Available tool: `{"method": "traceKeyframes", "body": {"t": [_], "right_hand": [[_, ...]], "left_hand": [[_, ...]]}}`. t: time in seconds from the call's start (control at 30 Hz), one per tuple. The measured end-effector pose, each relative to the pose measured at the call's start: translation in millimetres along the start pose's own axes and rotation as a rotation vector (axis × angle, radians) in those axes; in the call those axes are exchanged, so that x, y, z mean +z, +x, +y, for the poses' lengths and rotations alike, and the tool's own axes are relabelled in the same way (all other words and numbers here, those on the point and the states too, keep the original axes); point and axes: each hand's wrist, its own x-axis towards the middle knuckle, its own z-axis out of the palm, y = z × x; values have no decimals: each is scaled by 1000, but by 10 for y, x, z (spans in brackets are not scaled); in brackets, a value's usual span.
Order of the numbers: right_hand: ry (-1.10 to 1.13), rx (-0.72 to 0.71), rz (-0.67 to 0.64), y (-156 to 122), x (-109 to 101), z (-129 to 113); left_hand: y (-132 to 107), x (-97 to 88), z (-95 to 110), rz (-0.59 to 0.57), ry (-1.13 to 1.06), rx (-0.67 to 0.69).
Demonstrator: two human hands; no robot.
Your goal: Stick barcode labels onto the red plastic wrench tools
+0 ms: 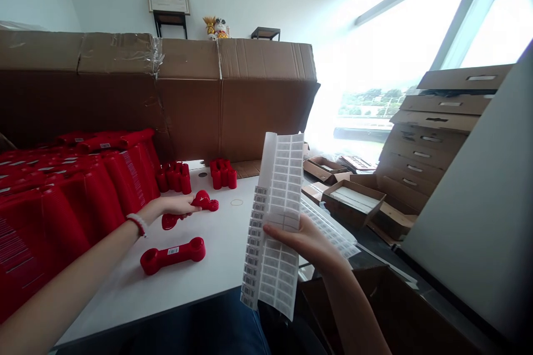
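Note:
My left hand (179, 206) is closed round a red dumbbell-shaped plastic piece (202, 199) just over the white table (225, 233); the fingers hide its middle. Nearer to me lies a similar red piece (172, 255) with a white barcode label (173, 250) on it. In my right hand (310, 241) is a sheet of labels (283, 177), held upright and gripped by its lower half. Barcode labels (252, 252) run down its left side, while the rest shows pale, blank-looking label spaces.
Many red pieces are stacked at left (83, 188). Smaller red groups stand farther back (224, 173). A rubber band (237, 202) lies on the table. Large cardboard (187, 111) rises behind. More label sheets (328, 227), an open carton (353, 199) and stacked boxes (420, 155) are at right.

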Motion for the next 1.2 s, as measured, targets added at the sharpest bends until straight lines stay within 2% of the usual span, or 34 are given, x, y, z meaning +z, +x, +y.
{"method": "traceKeyframes", "body": {"t": [0.1, 0.17, 0.27, 0.3, 0.37, 0.53, 0.7, 0.77, 0.93, 1.0, 1.07, 1.2], "right_hand": [[-1, 4, 1, 28, 28, 33], [16, -9, -14, 41, 59, 48], [13, -37, -67, 37, 160, 44], [8, -40, -81, 26, 213, 35], [11, -25, -109, -8, 344, 14], [60, -4, -122, -123, 737, -37], [101, -53, -225, -203, 1103, -88], [105, -64, -245, -218, 1265, -90], [98, -99, -83, -204, 1723, -32], [51, -101, -3, -176, 1880, -15], [9, -100, 40, -144, 2012, -21], [-1, -110, 4, -110, 2236, -89]], "left_hand": [[-358, -12, 225, -171, -206, 94], [-653, 50, 357, -287, -291, 119], [-1031, 241, 477, -377, -360, 150], [-1113, 321, 488, -415, -358, 177], [-1202, 482, 466, -411, -340, 225], [-1210, 772, 231, -234, -435, 199], [-1369, 861, -25, -159, -633, 217], [-1472, 863, -110, -96, -661, 183], [-1638, 827, -396, 95, -576, 46], [-1653, 805, -550, 201, -495, 9], [-1657, 780, -686, 355, -456, 7], [-1712, 712, -805, 666, -755, 178]]}}
